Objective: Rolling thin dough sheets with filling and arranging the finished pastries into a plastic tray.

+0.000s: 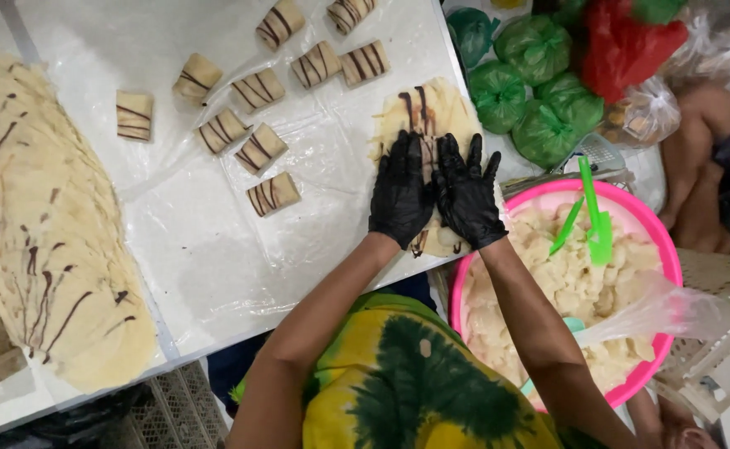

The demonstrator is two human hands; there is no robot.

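Rolling step: left hand (401, 195) and right hand (467, 198), fingers flat and spread, press the chocolate-striped wrapper (428, 112) at the desk's (207, 258) 3 o'clock edge. Next move likely needs even forward pressure.

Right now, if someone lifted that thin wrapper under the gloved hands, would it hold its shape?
Probably not. The wrapper lies thin and flat with ragged edges, so it would likely droop and could tear. Both gloved hands, left hand and right hand, press it on the plastic sheet, which may be slippery.
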